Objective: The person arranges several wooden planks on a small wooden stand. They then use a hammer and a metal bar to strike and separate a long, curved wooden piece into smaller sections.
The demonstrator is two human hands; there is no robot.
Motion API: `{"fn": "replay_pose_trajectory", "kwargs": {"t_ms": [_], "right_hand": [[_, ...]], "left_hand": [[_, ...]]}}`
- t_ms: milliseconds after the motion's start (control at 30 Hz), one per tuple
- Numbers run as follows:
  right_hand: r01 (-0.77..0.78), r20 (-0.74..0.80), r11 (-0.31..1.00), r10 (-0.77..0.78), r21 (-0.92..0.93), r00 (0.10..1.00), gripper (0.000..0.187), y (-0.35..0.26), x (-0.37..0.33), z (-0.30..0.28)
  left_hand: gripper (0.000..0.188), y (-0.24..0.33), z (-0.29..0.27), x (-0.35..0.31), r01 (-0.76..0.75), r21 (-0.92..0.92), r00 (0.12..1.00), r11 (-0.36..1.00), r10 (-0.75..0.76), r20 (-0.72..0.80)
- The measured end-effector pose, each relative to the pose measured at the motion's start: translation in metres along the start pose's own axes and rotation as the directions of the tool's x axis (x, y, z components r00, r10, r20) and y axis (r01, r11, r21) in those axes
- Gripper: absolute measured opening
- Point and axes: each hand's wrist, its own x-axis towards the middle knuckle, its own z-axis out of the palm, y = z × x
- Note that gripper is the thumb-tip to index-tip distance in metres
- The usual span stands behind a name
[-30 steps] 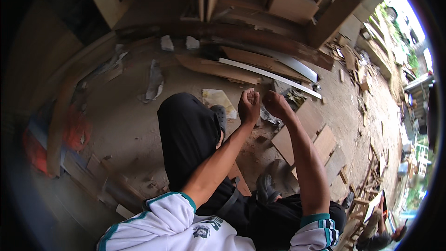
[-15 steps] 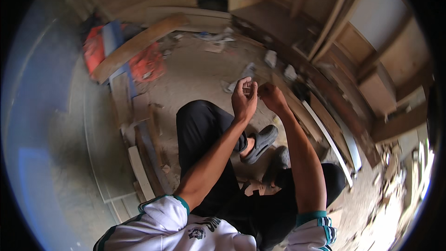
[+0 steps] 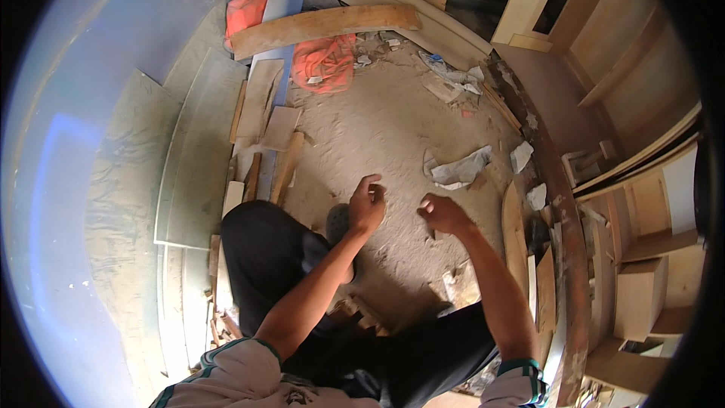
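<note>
My left hand (image 3: 368, 204) is held up over the dusty floor (image 3: 385, 128), fingers curled in, with nothing visible in it. My right hand (image 3: 442, 214) hovers a short way to its right, closed into a loose fist; I see nothing in it either. The two hands are apart and do not touch. Below the left hand are my knee in black trousers (image 3: 264, 257) and the toe of a grey shoe (image 3: 337, 219). White sleeves with teal cuffs show at the bottom edge.
A crumpled grey paper (image 3: 461, 170) lies beyond the hands. Wooden offcuts (image 3: 276, 132) and a grey panel (image 3: 196, 159) are on the left. At the back are a long plank (image 3: 325, 23), orange cloth (image 3: 325, 64) and a blue board (image 3: 283, 0). Wooden boxes (image 3: 642, 295) stand on the right.
The view has swung round and tilted down toward the floor. My hands, close together at the fingertips before, have moved apart and lower.
</note>
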Motion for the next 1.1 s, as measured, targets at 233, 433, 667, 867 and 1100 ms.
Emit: {"fn": "replay_pose_trajectory", "kwargs": {"t_ms": [233, 433, 667, 867, 1100], "right_hand": [[0.062, 0.189, 0.980, -0.025, -0.188, 0.982, 0.040, 0.009, 0.032, 0.043], [-0.143, 0.213, 0.975, 0.105, 0.171, 0.972, 0.037, 0.051, 0.013, 0.075], [-0.393, 0.340, 0.813, 0.258, 0.429, 0.904, 0.033, -0.074, -0.052, 0.011], [-0.400, 0.514, 0.863, 0.202, 0.308, 0.833, 0.038, -0.153, -0.056, -0.072], [-0.393, 0.561, 0.917, 0.294, 0.061, 0.774, 0.033, -0.225, 0.022, -0.179]], "left_hand": [[0.030, -0.027, 0.079, 0.047, 0.073, 0.262, 0.997, 0.962, -0.075, -0.001], [0.022, 0.006, 0.110, 0.029, 0.109, 0.234, 0.988, 0.966, -0.132, 0.084], [0.030, 0.092, -0.007, 0.012, 0.360, 0.324, 0.924, 0.875, -0.382, 0.004], [0.047, 0.256, -0.130, 0.061, 0.828, 0.041, 0.560, 0.559, -0.828, -0.025], [0.042, 0.267, -0.215, 0.068, 0.850, -0.078, 0.487, 0.521, -0.834, -0.259]]}}
